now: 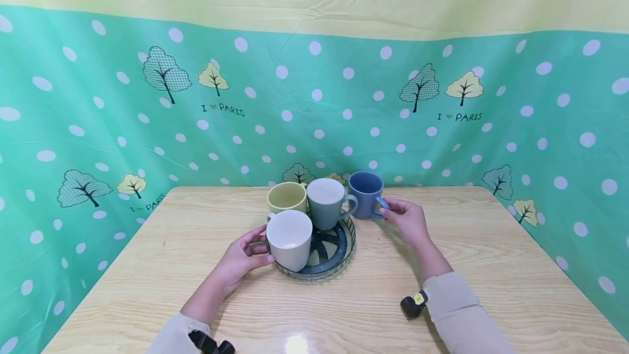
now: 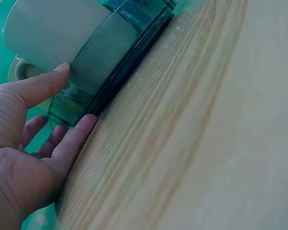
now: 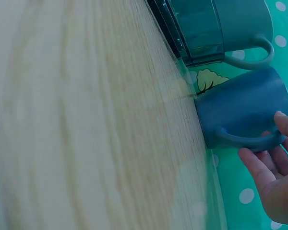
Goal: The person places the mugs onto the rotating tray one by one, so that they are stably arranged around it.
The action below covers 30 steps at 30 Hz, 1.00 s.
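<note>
A round glass tray point(image 1: 339, 253) with a dark base holds three mugs. The white mug point(image 1: 292, 245) stands at its front left, the yellow mug point(image 1: 286, 196) behind, and the grey-green mug point(image 1: 325, 206) at the back right. My left hand point(image 1: 242, 258) holds the tray's left side, thumb at the rim beside the white mug and fingers low along the glass wall point(image 2: 67, 108). Right of the tray, a blue mug point(image 1: 365, 195) stands upright, its base close at the tabletop. Thumb and fingers of my right hand point(image 1: 405, 222) pinch its handle point(image 3: 249, 142).
The wooden table point(image 1: 363, 310) reaches back to a green polka-dot cloth point(image 1: 314, 97) hanging behind and along both sides. Small black cameras point(image 1: 414, 305) are strapped at both sleeves.
</note>
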Each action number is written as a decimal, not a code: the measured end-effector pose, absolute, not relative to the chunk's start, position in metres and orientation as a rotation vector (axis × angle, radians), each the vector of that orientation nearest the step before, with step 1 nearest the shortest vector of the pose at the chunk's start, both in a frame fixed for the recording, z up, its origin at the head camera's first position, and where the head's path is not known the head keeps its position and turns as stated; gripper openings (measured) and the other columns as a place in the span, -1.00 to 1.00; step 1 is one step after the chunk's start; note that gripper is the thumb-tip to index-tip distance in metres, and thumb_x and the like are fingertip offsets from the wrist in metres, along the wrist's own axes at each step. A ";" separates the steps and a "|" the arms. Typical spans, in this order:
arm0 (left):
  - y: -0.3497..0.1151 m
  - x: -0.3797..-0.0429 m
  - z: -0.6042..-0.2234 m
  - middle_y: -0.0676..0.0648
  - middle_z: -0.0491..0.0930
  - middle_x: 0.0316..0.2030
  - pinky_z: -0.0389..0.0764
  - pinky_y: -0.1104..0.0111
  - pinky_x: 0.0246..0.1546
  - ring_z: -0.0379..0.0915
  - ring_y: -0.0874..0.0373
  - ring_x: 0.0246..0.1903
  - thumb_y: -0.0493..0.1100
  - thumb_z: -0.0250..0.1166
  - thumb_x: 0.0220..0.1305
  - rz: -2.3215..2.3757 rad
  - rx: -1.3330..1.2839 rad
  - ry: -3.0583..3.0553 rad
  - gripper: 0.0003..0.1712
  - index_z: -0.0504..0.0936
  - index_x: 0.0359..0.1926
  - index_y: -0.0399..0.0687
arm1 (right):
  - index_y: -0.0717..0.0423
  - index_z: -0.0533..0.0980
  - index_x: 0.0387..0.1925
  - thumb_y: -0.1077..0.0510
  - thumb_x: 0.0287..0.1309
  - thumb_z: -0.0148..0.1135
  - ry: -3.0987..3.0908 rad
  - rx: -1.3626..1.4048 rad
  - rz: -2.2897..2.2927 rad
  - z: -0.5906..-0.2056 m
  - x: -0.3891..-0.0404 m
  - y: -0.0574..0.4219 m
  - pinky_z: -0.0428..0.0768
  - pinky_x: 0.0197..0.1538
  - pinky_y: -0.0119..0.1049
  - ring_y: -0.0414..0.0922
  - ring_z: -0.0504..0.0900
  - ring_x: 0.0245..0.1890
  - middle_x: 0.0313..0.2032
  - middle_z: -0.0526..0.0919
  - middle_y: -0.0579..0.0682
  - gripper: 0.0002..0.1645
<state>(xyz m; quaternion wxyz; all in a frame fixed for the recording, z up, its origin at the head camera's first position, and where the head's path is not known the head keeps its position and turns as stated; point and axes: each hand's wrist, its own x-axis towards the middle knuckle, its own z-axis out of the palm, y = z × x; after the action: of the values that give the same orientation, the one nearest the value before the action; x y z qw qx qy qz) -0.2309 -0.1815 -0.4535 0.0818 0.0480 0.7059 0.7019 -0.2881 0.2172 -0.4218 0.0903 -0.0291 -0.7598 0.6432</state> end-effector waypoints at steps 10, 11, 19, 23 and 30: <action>-0.181 -0.230 -0.452 -0.26 0.35 0.15 0.62 0.37 -0.08 0.45 0.00 0.00 -0.44 0.45 0.00 2.077 0.134 2.135 -0.04 0.24 0.44 -0.17 | 0.41 0.55 0.04 0.34 0.17 0.32 -2.253 -0.103 1.895 -0.423 -0.290 0.216 0.67 -0.05 -0.18 -0.29 0.65 -0.31 -0.18 0.70 0.18 -0.61; -0.181 -0.230 -0.452 -0.26 0.35 0.15 0.62 0.38 -0.08 0.45 0.01 0.00 -0.44 0.46 0.01 2.074 0.132 2.135 -0.04 0.24 0.44 -0.16 | 0.41 0.55 0.04 0.34 0.17 0.32 -2.253 -0.110 1.898 -0.423 -0.290 0.216 0.67 -0.06 -0.18 -0.28 0.65 -0.31 -0.20 0.69 0.17 -0.61; -0.181 -0.230 -0.452 -0.25 0.35 0.16 0.62 0.39 -0.07 0.45 0.01 0.01 -0.41 0.46 0.02 2.066 0.120 2.135 -0.05 0.26 0.44 -0.13 | 0.44 0.54 0.02 0.39 0.14 0.32 -2.236 -0.163 1.917 -0.421 -0.290 0.214 0.69 -0.16 -0.37 -0.28 0.64 -0.31 -0.23 0.67 0.14 -0.61; -0.181 -0.230 -0.451 -0.25 0.35 0.17 0.61 0.38 -0.06 0.45 0.00 0.03 -0.40 0.46 0.03 2.064 0.123 2.136 -0.05 0.25 0.44 -0.12 | 0.42 0.55 0.02 0.40 0.14 0.32 -2.230 -0.190 1.896 -0.420 -0.287 0.213 0.69 -0.16 -0.37 -0.25 0.65 -0.29 -0.17 0.66 0.22 -0.62; -0.182 -0.229 -0.452 -0.25 0.33 0.20 0.61 0.37 -0.03 0.44 -0.02 0.05 -0.40 0.46 0.03 2.059 0.118 2.148 -0.05 0.25 0.44 -0.10 | 0.36 0.57 0.01 0.40 0.13 0.32 -2.220 -0.272 1.877 -0.421 -0.283 0.212 0.68 -0.18 -0.39 -0.19 0.66 -0.26 -0.11 0.65 0.27 -0.63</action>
<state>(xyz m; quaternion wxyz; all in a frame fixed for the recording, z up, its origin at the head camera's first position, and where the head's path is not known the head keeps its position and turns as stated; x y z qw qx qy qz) -0.2295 -0.1819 -0.4524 0.0818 0.0396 0.7190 0.6890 -0.2834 0.2117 -0.4214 0.1105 -0.0924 -0.7556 0.6390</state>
